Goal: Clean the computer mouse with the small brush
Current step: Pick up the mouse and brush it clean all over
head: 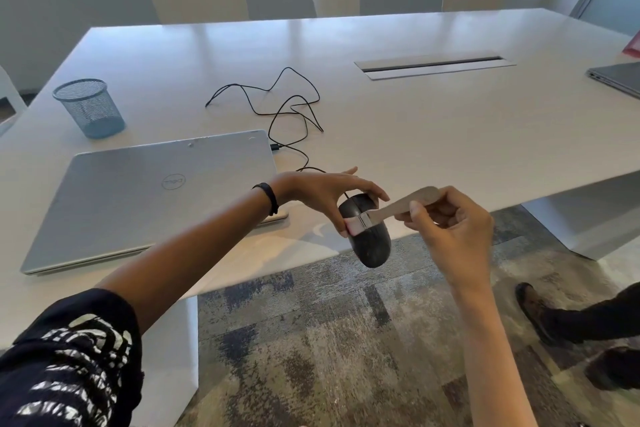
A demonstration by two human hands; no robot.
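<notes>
Left hand (325, 191): I see it at mid-frame, fingers and thumb curled down over the upper end of the computer mouse (370, 243), gripping it. Black band (268, 196) on that wrist.

Right hand (450, 222): just right of the mouse, thumb and fingers pinching the pale flat handle of the small brush (398, 210).

Brush: handle slants down to the left; pink bristles (353, 227) lie against the mouse's dark shell, beside the left thumb.

Mouse: black, held in the air at the centre of my view, over the near edge of the bench (415, 121), its long axis running down the frame.

Cable (294, 107): black, running up from the mouse in loose loops across the bench top.

Laptop (149, 198): silver, lid closed, flat on the bench at left of centre, under the left forearm.

Mesh cup (90, 107): blue-grey, upright, upper left of the frame.

Cable slot (434, 64): long hatch in the bench, upper right.

Second laptop (620, 78): grey, closed, at the right edge.

Chairs (199, 0): three pale backs along the far side.

Carpet (311, 340): mottled grey, lower frame; another person's shoe (533, 308) at lower right.
</notes>
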